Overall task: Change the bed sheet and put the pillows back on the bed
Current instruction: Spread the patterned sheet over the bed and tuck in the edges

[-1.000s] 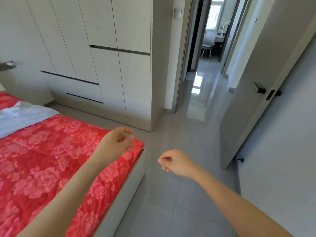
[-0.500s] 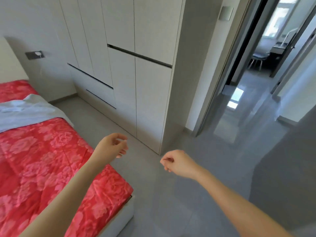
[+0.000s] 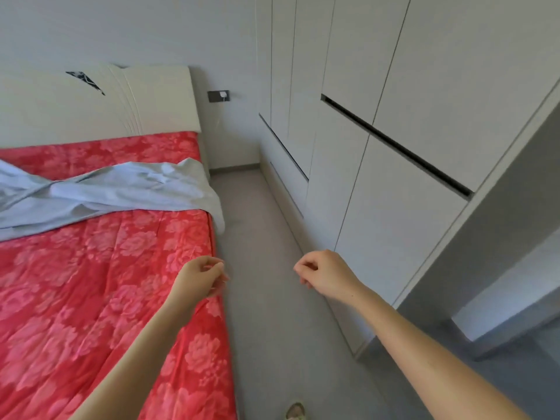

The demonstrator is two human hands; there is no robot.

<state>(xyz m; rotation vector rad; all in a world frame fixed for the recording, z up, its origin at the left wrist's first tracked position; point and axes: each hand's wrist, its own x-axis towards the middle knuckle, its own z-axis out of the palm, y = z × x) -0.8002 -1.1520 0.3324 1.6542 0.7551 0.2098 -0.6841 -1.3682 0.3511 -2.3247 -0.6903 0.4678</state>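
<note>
Bed sheet (image 3: 121, 192) lay bunched upper left, seemingly awaiting spreading | your left hand (image 3: 200, 278) and right hand (image 3: 328, 275) hung loosely curled, empty, mid-frame.

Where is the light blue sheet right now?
In the head view's left half, the light blue sheet lies crumpled across the red floral cover near the headboard, one corner hanging over the edge facing the wardrobe.
</note>
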